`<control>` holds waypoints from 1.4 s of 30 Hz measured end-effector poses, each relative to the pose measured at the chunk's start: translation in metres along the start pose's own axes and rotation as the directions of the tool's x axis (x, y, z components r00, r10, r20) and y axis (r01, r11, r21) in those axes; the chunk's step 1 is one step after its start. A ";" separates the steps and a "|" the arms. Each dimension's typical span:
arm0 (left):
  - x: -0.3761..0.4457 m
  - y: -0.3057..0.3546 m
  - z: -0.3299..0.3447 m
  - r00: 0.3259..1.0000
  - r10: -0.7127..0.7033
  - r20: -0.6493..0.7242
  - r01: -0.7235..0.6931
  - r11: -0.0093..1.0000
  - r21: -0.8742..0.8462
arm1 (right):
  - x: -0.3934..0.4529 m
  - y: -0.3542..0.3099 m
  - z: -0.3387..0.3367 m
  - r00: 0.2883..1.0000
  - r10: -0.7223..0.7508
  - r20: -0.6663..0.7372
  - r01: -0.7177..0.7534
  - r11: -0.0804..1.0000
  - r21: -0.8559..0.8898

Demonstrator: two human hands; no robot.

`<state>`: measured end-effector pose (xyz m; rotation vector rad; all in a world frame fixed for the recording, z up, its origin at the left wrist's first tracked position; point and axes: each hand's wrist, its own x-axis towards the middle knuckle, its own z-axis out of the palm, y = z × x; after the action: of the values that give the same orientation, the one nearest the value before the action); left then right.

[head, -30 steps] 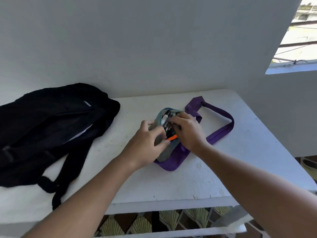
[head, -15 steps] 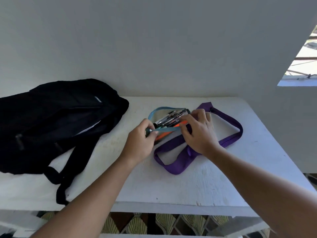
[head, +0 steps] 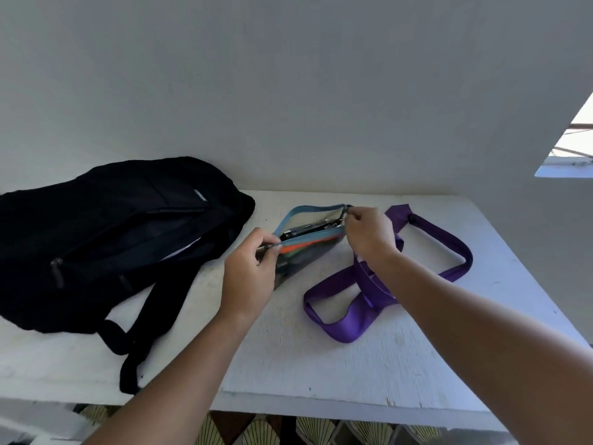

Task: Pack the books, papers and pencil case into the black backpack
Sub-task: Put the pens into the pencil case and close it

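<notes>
A clear pencil case (head: pixel 300 255) with a blue zip edge stands tilted on the white table (head: pixel 353 364), its top open, pens and an orange item showing inside. My left hand (head: pixel 248 274) pinches the case's near left corner. My right hand (head: pixel 369 234) pinches the zip pull at the far right end. The black backpack (head: pixel 106 239) lies on its side at the left, its main opening facing the case, with something white just visible inside.
A purple webbing strap (head: pixel 417 284) lies looped on the table under and to the right of my right forearm. The backpack's black shoulder straps (head: pixel 138 335) trail toward the table's front edge. A white wall stands close behind.
The case has been lifted upright between both hands. My right hand has moved from the case's middle to the zip end at the far right. The purple strap has spread out.
</notes>
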<state>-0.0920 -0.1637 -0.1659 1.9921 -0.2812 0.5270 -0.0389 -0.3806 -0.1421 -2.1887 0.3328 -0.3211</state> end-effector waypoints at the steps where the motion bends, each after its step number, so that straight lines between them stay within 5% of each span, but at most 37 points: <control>1: 0.002 -0.003 -0.002 0.999 0.030 -0.015 -0.029 1.000 0.003 | 0.000 -0.004 0.001 0.998 -0.036 -0.057 0.035 0.999 -0.015; 13: -0.001 -0.021 -0.005 0.999 -0.039 0.017 0.040 0.999 -0.028 | 0.008 0.002 0.015 1.000 0.030 0.006 -0.030 0.999 0.011; 17: -0.001 -0.021 -0.006 0.983 -0.182 0.005 0.181 0.975 -0.127 | 0.000 -0.006 0.021 0.997 -0.052 -0.063 0.032 0.959 -0.282; 19: 0.000 -0.022 -0.005 0.979 -0.203 -0.004 0.200 0.969 -0.147 | -0.009 -0.015 0.028 0.981 -0.165 -0.101 0.132 0.954 -0.270; 26: -0.012 -0.020 -0.004 0.984 -0.177 0.007 0.174 0.959 -0.223 | -0.040 -0.042 0.057 0.881 -0.392 0.267 0.453 0.862 -0.230; 34: -0.016 -0.022 -0.014 0.995 -0.094 0.023 0.096 0.988 -0.123 | -0.046 -0.052 0.045 0.833 -0.284 0.476 0.253 0.959 0.129; 42: -0.022 -0.033 -0.014 0.999 0.029 0.038 -0.028 0.999 -0.027 | -0.056 -0.061 0.042 0.829 -0.068 0.555 0.014 0.995 0.101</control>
<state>-0.1008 -0.1364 -0.1964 1.9771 -0.3393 0.5012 -0.0685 -0.2948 -0.1241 -2.0869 -0.0598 0.2855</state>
